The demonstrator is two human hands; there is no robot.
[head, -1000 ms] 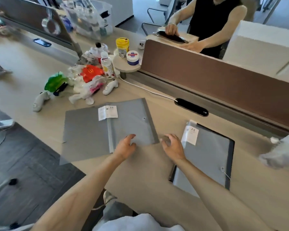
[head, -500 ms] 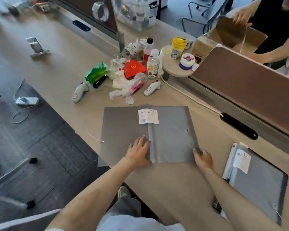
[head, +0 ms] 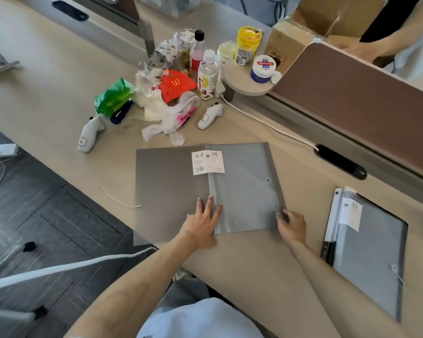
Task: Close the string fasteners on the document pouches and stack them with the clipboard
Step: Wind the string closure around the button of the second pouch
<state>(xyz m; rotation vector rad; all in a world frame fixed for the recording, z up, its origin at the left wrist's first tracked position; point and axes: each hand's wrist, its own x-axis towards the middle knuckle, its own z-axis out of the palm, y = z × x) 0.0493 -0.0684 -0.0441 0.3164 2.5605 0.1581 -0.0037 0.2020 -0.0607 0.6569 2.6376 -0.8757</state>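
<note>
A grey document pouch lies unfolded on the desk, its flap spread to the left and a white A4 label at the top of the fold. My left hand rests flat on the fold with fingers spread. My right hand grips the pouch's near right corner. A small button shows near its right edge. A loose white string trails from the flap's left edge. A second grey pouch with a string fastener lies on a dark clipboard at the right.
A heap of wrappers, bottles and two white controllers lies behind the pouch. A white cable runs to a black slot below the brown divider. Another person handles a cardboard box beyond it. The desk edge runs left of the flap.
My left hand has slid onto the pouch's fold and flattened. My right hand has moved from beside the pouch to its near right corner. My view has swung left, shifting everything right.
</note>
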